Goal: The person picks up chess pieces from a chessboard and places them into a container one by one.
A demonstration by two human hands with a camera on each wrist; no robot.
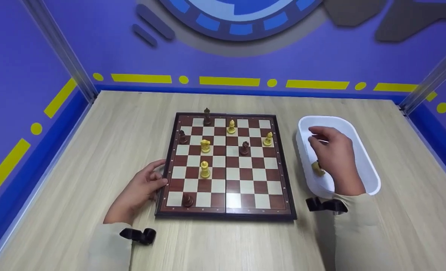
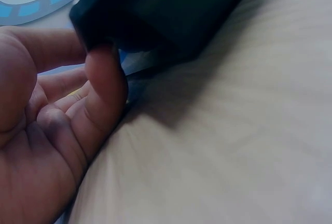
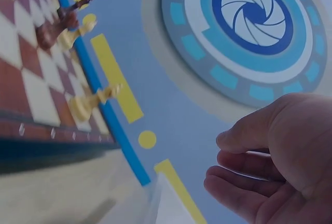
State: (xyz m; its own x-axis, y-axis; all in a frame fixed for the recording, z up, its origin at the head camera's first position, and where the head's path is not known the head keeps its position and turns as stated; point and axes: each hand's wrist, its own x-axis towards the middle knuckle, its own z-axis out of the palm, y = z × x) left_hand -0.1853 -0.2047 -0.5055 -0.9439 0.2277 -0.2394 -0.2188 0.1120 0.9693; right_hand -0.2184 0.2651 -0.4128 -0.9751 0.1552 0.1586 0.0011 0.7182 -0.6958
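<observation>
My left hand (image 1: 142,188) grips the left edge of a brown and white chessboard (image 1: 256,186), thumb at the rim. In the left wrist view the fingers (image 2: 104,76) meet the board's dark side (image 2: 171,11). Over a white plastic tub (image 1: 367,165) hovers my right hand (image 1: 336,152), fingers loosely bent. The right wrist view shows nothing between the thumb and fingers (image 3: 233,195). A gold chess piece (image 1: 317,168) lies in the tub, partly hidden by this hand. On the board stand a gold knight (image 1: 205,146), a gold bishop (image 1: 231,127) and a dark rook-like piece (image 1: 245,148).
More pieces stand on the board: a tall gold one (image 1: 205,170), another gold one (image 1: 268,139) near the right edge, and dark ones at the back (image 1: 207,118), left edge and front left. The wooden table (image 1: 76,158) is bounded by blue-purple walls (image 1: 238,67).
</observation>
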